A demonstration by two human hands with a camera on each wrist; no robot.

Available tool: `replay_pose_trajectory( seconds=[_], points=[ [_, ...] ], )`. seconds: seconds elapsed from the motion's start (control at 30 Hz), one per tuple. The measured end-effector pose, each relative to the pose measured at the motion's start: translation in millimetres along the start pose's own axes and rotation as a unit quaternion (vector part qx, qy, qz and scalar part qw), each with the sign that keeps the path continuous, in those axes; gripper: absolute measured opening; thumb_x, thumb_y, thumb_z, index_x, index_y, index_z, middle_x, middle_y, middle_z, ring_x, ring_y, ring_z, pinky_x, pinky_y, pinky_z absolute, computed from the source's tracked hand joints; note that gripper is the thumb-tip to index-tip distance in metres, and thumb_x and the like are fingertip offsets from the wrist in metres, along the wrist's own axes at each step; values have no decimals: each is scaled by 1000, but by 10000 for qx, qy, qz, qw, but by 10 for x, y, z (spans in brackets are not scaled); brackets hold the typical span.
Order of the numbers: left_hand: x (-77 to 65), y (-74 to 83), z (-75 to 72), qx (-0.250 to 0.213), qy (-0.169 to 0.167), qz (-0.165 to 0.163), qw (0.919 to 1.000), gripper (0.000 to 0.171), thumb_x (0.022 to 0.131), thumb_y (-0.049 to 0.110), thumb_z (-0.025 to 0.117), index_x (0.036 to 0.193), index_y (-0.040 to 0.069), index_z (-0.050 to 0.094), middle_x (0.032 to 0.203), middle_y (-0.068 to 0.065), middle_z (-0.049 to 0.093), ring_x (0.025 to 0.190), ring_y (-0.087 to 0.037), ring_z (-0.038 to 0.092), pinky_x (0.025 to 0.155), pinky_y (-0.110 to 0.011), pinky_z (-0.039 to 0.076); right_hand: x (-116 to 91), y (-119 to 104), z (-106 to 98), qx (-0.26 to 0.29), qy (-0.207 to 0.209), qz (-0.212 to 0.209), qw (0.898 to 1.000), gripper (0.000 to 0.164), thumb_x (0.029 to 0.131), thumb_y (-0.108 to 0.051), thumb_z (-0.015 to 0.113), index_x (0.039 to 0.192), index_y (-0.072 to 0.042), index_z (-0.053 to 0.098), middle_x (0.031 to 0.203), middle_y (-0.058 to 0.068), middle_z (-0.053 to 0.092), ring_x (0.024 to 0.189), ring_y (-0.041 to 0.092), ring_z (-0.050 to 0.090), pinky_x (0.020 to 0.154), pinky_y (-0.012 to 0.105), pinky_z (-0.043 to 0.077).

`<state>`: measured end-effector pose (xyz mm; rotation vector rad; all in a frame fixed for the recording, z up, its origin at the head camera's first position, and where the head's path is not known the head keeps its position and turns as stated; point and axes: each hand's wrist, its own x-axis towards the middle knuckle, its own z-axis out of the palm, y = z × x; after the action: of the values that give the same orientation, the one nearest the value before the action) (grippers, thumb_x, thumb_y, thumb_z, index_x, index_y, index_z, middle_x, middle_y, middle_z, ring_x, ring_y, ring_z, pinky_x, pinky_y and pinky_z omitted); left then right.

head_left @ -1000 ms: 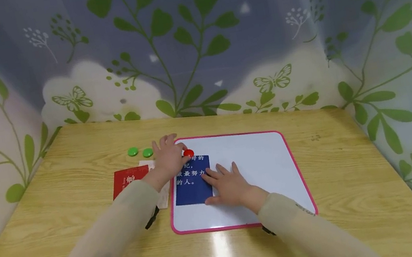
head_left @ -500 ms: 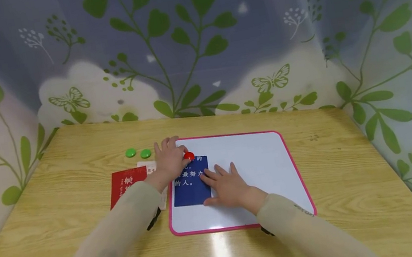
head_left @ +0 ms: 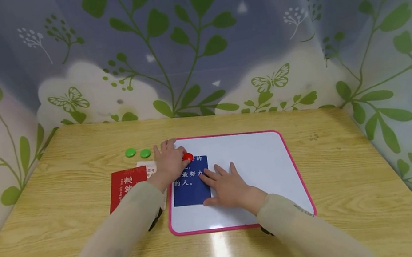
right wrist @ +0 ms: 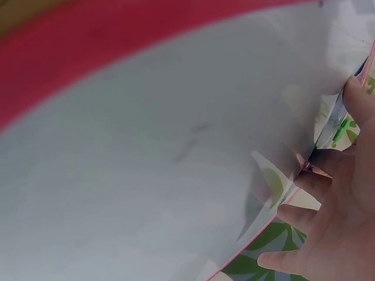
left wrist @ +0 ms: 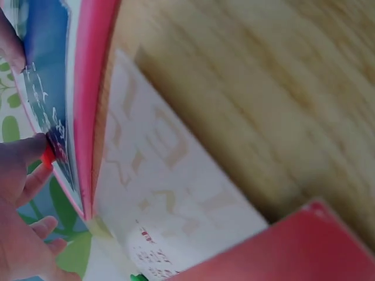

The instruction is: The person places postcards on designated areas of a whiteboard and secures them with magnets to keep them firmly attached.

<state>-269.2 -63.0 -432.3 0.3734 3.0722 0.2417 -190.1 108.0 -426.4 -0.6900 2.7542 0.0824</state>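
Your left hand (head_left: pixel 169 163) pinches the red magnet (head_left: pixel 188 157) at the top of the blue card (head_left: pixel 190 195), on the whiteboard's (head_left: pixel 253 161) left part; your right hand (head_left: pixel 229 186), spread, rests on the card's right edge

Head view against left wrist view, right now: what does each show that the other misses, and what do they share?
Only head: both beige sleeves, the printed butterflies and two green magnets whole.

Only left wrist: large beige characters on the pale card.

Both: the left hand pinching the red magnet at the blue card, the right hand (cropped in the wrist view), the pink-rimmed whiteboard, the pale card and the red card.
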Motion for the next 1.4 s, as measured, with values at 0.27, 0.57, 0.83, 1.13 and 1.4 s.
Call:
replay_pose_trajectory(
  seconds=[0.27,0.57,0.83,1.13,1.4],
  points=[
    [-1,-9,6,72,-65,-27,9999,40,89,38,61,119,12,62,144,-19,36,136,-39,26,111,-63,14,6,2,-20,56,-38,0,10000,76,86,-62,50,148,-24,28,155,0,26,144,31,18,112,63,12],
    [-102,-200,-63,-305,-143,47,9994,51,89,41,59,129,9,55,146,-20,34,136,-41,26,111,-63,15,-34,37,-63,492,-68,106,9987,75,88,-61,46,149,-21,26,156,5,23,144,35,15,113,61,12],
    [-319,-581,-70,-512,7,41,9987,56,89,40,58,133,7,50,144,-22,35,135,-40,27,110,-62,18,-98,220,15,652,313,342,9968,78,91,-61,41,151,-18,17,158,8,13,145,34,8,114,61,7],
    [-605,-1171,-92,-481,-4,8,9988,61,88,43,57,133,2,48,141,-28,34,130,-47,27,106,-66,17,-193,475,151,766,290,592,9949,76,92,-59,41,150,-14,19,157,13,13,144,39,5,112,64,4],
    [-809,-1610,-79,-609,-283,-118,9977,94,80,57,62,144,-1,26,144,-31,25,128,-55,20,103,-72,11,-346,757,207,835,440,813,9922,77,93,-55,43,150,-10,20,157,17,13,143,42,6,110,67,3]
  ],
)
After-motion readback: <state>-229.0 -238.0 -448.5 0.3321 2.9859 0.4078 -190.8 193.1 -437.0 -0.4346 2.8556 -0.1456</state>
